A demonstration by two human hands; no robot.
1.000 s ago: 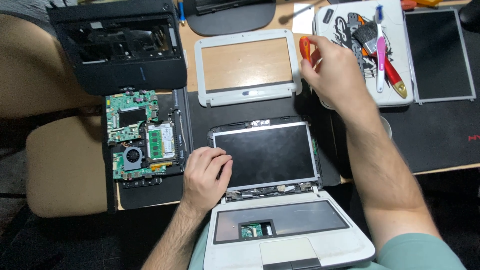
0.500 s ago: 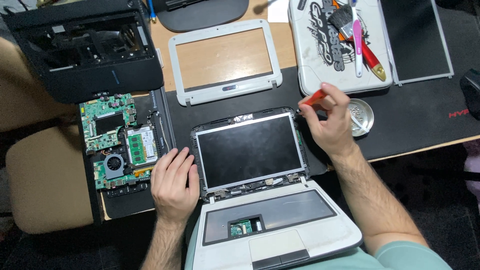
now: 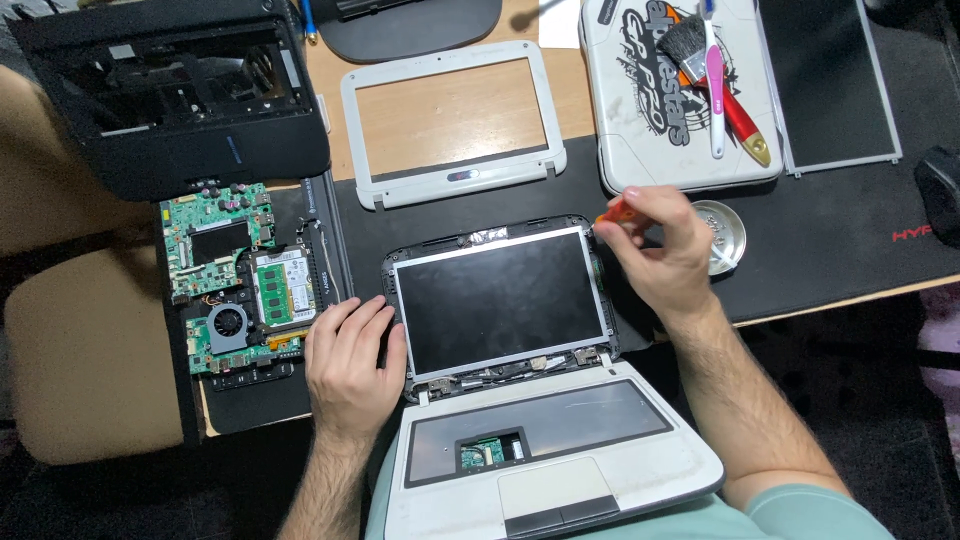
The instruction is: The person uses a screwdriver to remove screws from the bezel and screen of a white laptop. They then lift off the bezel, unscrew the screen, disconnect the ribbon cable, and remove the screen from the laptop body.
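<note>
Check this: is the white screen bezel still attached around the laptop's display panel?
No, the white bezel lies detached on the desk above the laptop, whose display panel sits bare in its dark lid.

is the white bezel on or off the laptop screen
Off. The white bezel frame lies apart on the desk above the laptop; the screen panel shows bare metal edges.

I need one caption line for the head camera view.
Left hand steadies small white laptop's bare black screen panel; right hand holds orange-handled screwdriver at its top-right corner.
</note>
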